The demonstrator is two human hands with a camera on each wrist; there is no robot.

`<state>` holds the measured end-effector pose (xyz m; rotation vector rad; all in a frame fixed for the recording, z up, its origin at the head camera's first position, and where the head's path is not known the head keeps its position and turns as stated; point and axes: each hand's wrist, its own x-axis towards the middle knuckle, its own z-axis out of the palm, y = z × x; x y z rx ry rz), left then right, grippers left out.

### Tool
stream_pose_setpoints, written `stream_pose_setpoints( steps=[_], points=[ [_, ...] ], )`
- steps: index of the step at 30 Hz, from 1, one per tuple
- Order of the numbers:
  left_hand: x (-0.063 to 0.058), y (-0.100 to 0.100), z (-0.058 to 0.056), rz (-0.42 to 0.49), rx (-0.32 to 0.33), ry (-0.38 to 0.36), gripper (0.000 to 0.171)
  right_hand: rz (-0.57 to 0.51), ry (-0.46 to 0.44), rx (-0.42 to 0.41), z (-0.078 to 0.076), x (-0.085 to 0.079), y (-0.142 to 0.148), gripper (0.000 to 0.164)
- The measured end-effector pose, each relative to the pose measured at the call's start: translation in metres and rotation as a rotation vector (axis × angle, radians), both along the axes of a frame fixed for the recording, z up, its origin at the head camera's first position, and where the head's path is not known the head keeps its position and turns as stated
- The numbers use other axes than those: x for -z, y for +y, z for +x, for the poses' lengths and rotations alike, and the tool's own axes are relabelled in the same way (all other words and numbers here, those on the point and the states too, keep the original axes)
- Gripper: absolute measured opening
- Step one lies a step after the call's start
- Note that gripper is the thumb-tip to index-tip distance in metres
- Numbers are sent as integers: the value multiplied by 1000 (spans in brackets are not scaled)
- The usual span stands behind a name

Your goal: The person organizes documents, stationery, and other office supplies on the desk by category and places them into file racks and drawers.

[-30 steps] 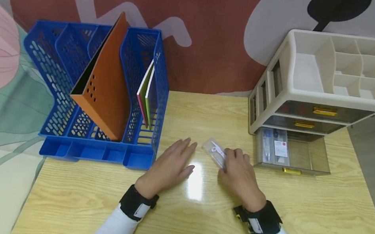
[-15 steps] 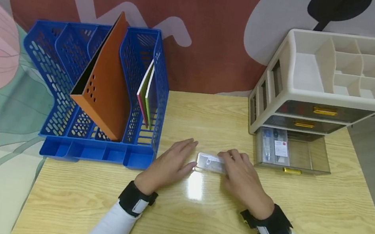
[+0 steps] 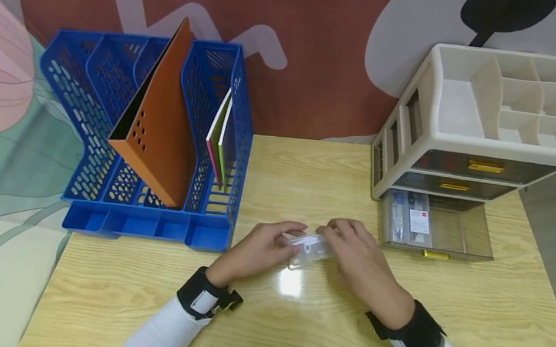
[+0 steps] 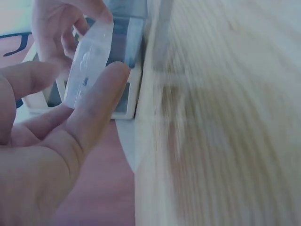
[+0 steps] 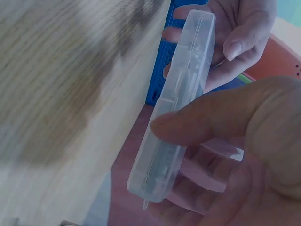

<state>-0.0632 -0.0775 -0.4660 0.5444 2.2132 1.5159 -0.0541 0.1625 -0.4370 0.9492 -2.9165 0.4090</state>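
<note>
A small clear plastic case [image 3: 311, 250] is held off the table, slightly tilted, between the two hands. My right hand [image 3: 358, 262] grips its right end; the right wrist view shows the thumb [image 5: 188, 126] across its near face and the fingers behind. Around the left end curls my left hand [image 3: 259, 250], its thumb in front and its fingers on the far side. Something small and pale shows inside the translucent case [image 5: 176, 99], but its kind cannot be made out. In the left wrist view, the left thumb [image 4: 106, 94] lies along the case [image 4: 89, 61].
At left stands a blue desk file rack [image 3: 201, 228] with an orange folder [image 3: 162, 139] and thin booklets [image 3: 221, 142]. To the right is a white drawer organizer [image 3: 426, 123]; its bottom drawer [image 3: 466, 235] is pulled out with clear packs [image 3: 412, 222] inside.
The case has swung round from a slant to lie crosswise, then come up off the table. My left hand has gone from resting flat beside it to holding its left end.
</note>
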Motion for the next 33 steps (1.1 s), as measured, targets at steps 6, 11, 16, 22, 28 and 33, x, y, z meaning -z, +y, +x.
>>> stream_pose_setpoints(
  steps=[6, 11, 16, 22, 28, 33],
  points=[
    [3, 4, 0, 38, -55, -111, 36, 24, 27, -53, 2, -4, -5, 67],
    [7, 6, 1, 77, -50, -184, 35, 32, 40, -89, 4, -3, -6, 67],
    [9, 7, 4, 114, -82, -192, 34, -12, 94, -43, 2, 3, -3, 65],
    [10, 8, 7, 152, -161, -177, 35, -176, -5, 127, -5, 12, 11, 73],
    [10, 11, 11, 176, -234, -199, 36, -461, -380, 278, -4, 24, 21, 75],
    [13, 16, 16, 225, -263, -212, 36, -766, -583, 292, 1, 34, 16, 69]
  ],
)
